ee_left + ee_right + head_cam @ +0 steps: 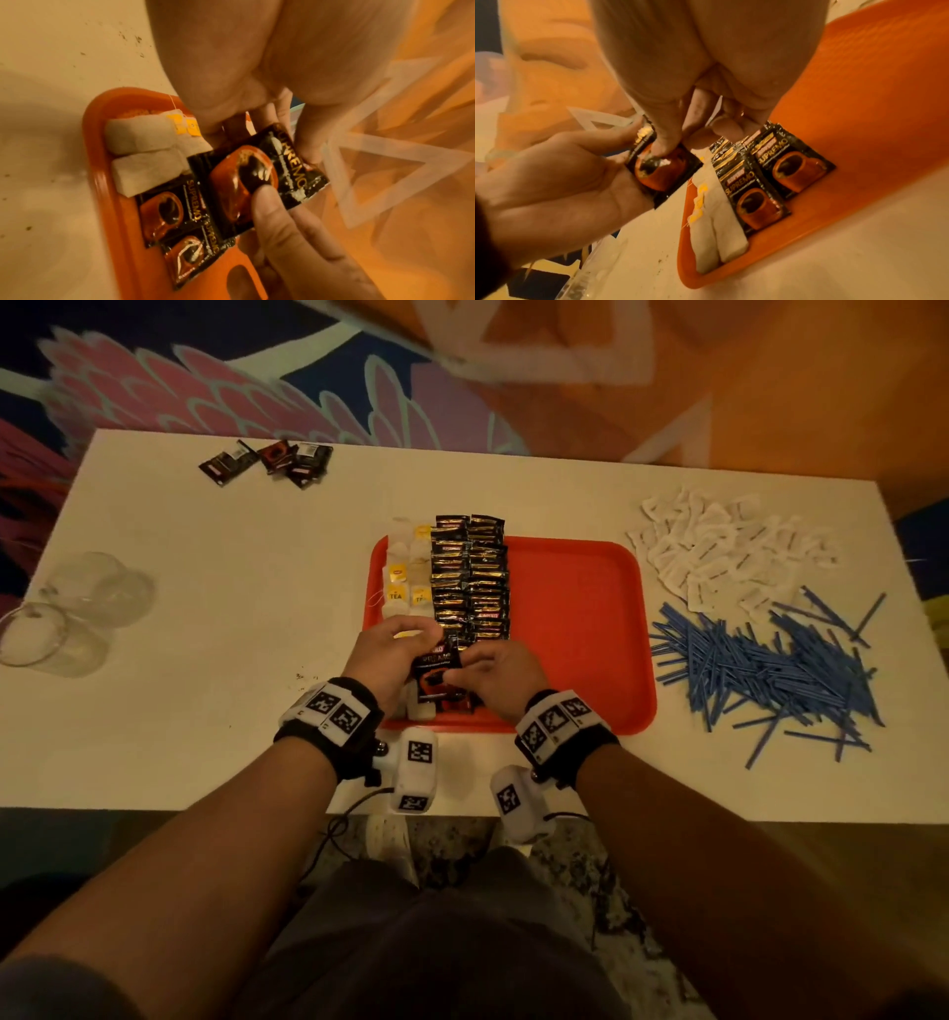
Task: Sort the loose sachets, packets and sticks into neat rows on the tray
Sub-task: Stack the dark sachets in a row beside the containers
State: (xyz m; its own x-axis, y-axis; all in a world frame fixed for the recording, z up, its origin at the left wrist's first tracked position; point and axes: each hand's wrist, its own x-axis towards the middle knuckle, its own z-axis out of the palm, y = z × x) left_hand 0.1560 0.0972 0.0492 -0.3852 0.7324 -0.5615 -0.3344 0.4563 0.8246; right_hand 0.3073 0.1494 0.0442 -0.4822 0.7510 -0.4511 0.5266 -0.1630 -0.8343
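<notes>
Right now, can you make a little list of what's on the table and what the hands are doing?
tray: red tray, rows fill only its left part
rows: tea bags beside black coffee sachets
left hand: holds coffee sachet
right hand: pinches the same sachet
unsorted: white packets, blue sticks, dark sachets off the tray
also: glasses at left
</notes>
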